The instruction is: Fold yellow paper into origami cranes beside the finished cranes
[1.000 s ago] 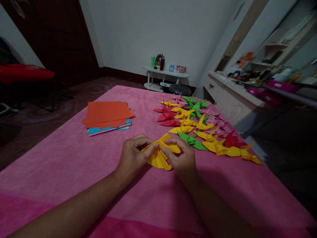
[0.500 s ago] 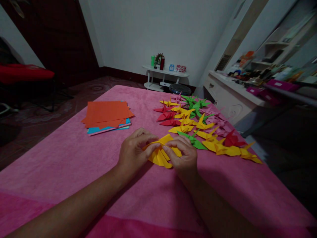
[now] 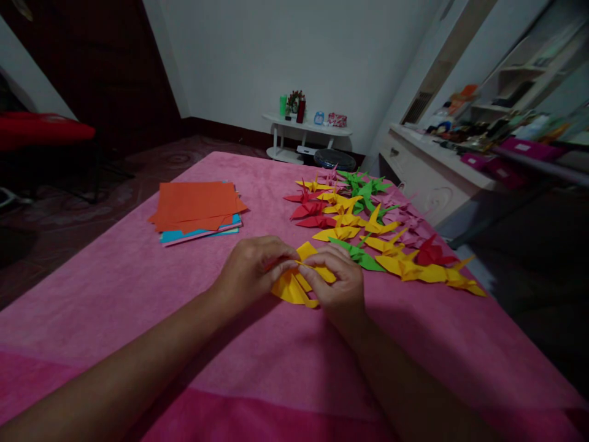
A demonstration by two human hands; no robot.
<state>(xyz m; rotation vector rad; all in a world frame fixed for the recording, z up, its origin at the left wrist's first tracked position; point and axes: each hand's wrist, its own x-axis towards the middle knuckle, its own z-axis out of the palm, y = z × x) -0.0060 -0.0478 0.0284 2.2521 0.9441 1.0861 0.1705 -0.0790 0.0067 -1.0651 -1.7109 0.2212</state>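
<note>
Between my two hands is a piece of yellow origami paper (image 3: 291,290), partly folded, with loose flaps fanning toward me and one flap standing up behind. My left hand (image 3: 251,268) pinches its upper middle between thumb and fingers. Close beside it, my right hand (image 3: 339,279) pinches the same paper, thumb tip near the left thumb tip. Parts of the folds are hidden by the fingers. Just beyond my right hand lies a green paper crane (image 3: 363,255). Several yellow paper cranes (image 3: 401,266) lie to its right.
Orange paper sheets (image 3: 196,204) top a stack with blue and pink sheets on the left of the pink cloth (image 3: 138,307). Red paper cranes (image 3: 309,210) and pink paper cranes (image 3: 409,224) lie at the far right. Beyond stand a white side table (image 3: 313,126) and a cluttered dresser (image 3: 430,169).
Both hands still pinch the yellow paper, with the fingertips slightly shifted along the fold. The whole view has moved a little, so the table contents appear slightly higher.
</note>
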